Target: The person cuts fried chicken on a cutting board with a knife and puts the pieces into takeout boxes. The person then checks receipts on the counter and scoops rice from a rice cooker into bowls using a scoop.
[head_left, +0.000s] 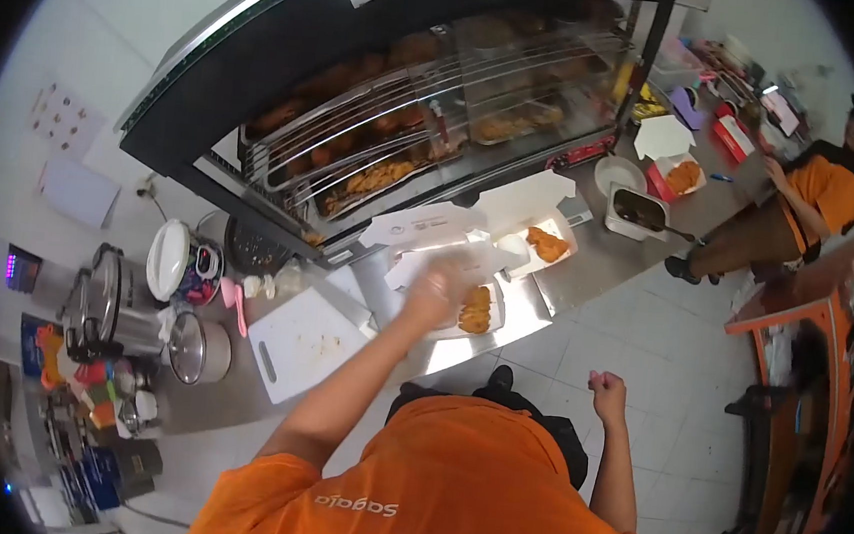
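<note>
My left hand [444, 283] is over an open white takeaway box and blurred by motion, so its fingers cannot be made out. Pieces of fried chicken [475, 309] lie in that box, just right of the hand. Beside it stands a second open takeaway box [513, 267], holding a white mound and fried chicken [547, 244]. Away from the counter, my right hand [609, 394] hangs over the floor, curled into a fist with nothing showing in it.
A heated display cabinet [348, 251] with trays of fried food rises behind the boxes. Left are a white cutting board [306, 343], a pink utensil [234, 304] and a lidded pot [198, 349]. A metal sauce container [640, 214] sits right, near another person in orange [822, 193].
</note>
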`<state>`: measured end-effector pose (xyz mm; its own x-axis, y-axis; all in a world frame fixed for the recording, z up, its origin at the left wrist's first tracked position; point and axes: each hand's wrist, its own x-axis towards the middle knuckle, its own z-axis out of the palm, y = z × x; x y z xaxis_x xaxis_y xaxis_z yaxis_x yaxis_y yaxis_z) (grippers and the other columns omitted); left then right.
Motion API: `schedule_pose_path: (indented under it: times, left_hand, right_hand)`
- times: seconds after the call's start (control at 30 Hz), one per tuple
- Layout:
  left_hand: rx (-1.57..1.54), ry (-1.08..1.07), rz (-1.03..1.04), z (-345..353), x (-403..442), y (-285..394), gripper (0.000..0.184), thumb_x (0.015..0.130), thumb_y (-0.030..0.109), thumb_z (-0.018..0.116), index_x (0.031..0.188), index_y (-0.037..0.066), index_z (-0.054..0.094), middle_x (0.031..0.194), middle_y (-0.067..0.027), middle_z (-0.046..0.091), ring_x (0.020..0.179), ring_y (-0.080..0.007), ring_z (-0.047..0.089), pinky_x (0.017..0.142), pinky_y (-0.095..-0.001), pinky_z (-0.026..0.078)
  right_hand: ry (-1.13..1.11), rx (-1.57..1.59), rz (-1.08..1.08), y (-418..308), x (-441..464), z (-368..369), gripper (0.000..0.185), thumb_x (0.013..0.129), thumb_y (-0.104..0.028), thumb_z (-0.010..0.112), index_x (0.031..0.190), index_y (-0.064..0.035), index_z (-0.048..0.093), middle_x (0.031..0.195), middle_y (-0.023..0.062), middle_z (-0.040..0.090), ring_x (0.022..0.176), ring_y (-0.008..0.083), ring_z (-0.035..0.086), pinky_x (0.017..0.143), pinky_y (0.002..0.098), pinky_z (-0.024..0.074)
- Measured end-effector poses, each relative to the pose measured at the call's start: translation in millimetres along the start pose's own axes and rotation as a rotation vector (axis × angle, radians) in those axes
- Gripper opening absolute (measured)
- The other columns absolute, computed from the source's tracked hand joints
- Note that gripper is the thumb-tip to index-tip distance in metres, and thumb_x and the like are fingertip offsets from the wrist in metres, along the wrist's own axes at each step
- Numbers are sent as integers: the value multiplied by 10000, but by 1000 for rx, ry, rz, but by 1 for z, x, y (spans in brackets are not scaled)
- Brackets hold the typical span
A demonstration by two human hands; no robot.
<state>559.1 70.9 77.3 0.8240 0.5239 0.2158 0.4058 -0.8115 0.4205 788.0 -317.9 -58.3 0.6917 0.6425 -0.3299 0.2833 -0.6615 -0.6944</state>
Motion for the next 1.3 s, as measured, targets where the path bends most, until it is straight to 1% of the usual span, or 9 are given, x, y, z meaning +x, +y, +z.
schedule_pose_path:
  times: [0.13, 0.17, 0.23, 0.37, 0.87, 1.03, 1.17, 1.27, 1.3]
  left_hand:
    - [670, 888, 71, -153, 70, -39, 382, 932, 271, 615, 1214, 15, 592, 1140, -192, 621, 1034, -391, 571, 957, -501, 434]
    - [1141, 629, -177, -178, 88, -58, 413, 945, 217, 599, 1271, -32, 548, 1208, -250, 582, 1102, -403, 538, 1002, -516, 389]
    - [985, 298, -429, -232, 135, -42, 309, 960, 259, 584, 1090, -15, 644, 1097, -223, 660, 1021, -364, 633, 872, -447, 508]
    - [955, 273, -386, -261, 184, -186, 297, 936, 242, 582, 1090, -1, 656, 1090, -213, 672, 989, -356, 650, 842, -450, 520]
    - [1025, 419, -150, -252, 172, -354, 281, 849, 178, 602, 1090, 52, 674, 1044, -182, 703, 899, -353, 695, 803, -456, 549]
    - [1018, 593, -396, -230, 154, -195, 229, 893, 123, 614, 1102, 46, 665, 1046, -179, 698, 959, -314, 681, 847, -432, 530]
    - [759, 867, 383, -237, 120, -71, 258, 946, 114, 563, 1143, -29, 652, 931, -185, 705, 815, -363, 691, 732, -431, 564]
    - [598, 924, 277, -219, 83, -98, 267, 952, 107, 550, 1150, -44, 644, 997, -200, 683, 899, -371, 663, 806, -464, 539]
    - [117, 959, 322, -200, 68, -126, 264, 953, 102, 543, 1142, -54, 641, 1044, -205, 666, 941, -371, 648, 833, -469, 527]
  right_hand:
    - [32, 68, -90, 59, -2, 7, 276, 834, -69, 672, 1091, 10, 604, 955, 177, 668, 909, 304, 665, 815, 396, 528]
    - [139, 72, -222, 72, -1, 25, 258, 802, -51, 687, 1041, 9, 609, 977, 167, 642, 952, 301, 641, 861, 401, 513]
    - [-3, -31, -302, 89, 7, 39, 310, 754, -48, 681, 1056, -20, 617, 1021, 172, 648, 1029, 336, 615, 914, 438, 489]
    - [-193, 128, 78, 21, -7, 4, 330, 860, -207, 652, 1149, -52, 615, 1073, 230, 674, 1033, 395, 639, 889, 455, 504]
    - [-76, 48, 261, 81, -35, 9, 358, 846, -248, 696, 1141, -62, 616, 1110, 207, 672, 1074, 388, 629, 913, 453, 502]
    - [-92, 42, 114, 64, -15, 24, 324, 847, -259, 694, 1099, -63, 640, 1024, 182, 696, 1004, 372, 657, 875, 450, 517]
    - [-218, -75, -53, 26, 13, 27, 332, 869, -347, 683, 946, -24, 681, 941, 218, 688, 929, 407, 660, 842, 485, 514]
    - [-313, -182, -254, -40, 29, 14, 478, 934, -426, 564, 792, 14, 682, 850, 265, 662, 862, 441, 649, 788, 506, 513]
    - [-361, -154, -305, -63, 33, 17, 488, 948, -414, 530, 791, 23, 680, 855, 276, 657, 860, 448, 644, 784, 506, 512]
